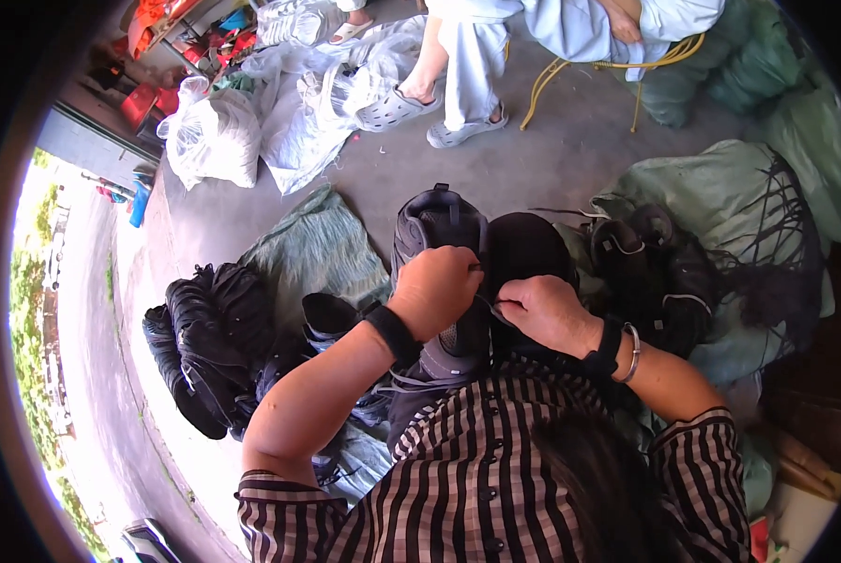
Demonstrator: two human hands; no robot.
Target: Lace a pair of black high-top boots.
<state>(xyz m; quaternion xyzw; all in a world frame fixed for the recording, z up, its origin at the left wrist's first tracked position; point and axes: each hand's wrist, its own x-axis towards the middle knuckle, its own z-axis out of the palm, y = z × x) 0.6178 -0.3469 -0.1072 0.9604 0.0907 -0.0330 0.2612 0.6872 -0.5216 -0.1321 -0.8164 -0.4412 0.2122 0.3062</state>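
Note:
A dark grey shoe (439,211) lies in front of me, its opening and heel loop pointing away. My left hand (439,289) is closed over the shoe's middle, fingertips pinched on a thin lace. Just to the right, my right hand (552,311) pinches a thin shoelace (485,302) that runs between the two hands. Beyond my right hand is a rounded black thing (531,246), partly covered by that hand. My hands hide most of the shoe's laced part.
Black shoes are heaped on the left (209,328), with more shoes (650,263) on a green woven sack (720,178) at right. Ahead, a person in grey clogs (467,129) sits on a yellow-framed chair (542,89). White plastic bags (216,136) stand at the far left.

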